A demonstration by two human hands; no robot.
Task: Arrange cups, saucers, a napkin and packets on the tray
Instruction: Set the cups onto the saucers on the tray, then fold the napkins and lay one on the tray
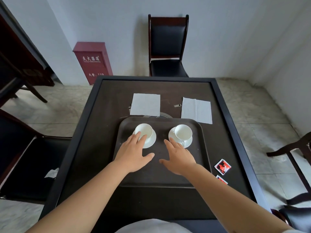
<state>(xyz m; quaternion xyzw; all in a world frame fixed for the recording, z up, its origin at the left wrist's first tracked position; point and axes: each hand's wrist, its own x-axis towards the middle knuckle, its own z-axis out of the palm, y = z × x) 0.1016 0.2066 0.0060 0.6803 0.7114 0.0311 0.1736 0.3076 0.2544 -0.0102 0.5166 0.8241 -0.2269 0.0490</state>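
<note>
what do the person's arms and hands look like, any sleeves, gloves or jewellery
Both forearms are bare all the way to the bottom of the frame, with no sleeves showing. The left hand and right hand wear no gloves, and no rings, watch or bracelet show on the fingers or wrists.

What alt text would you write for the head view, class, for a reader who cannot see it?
Two open hands, left hand and right hand, reach over a dark tray holding two white cups on saucers, the left cup and the right cup. Two white napkins lie on the table beyond the tray, and two red packets to its right.
</note>
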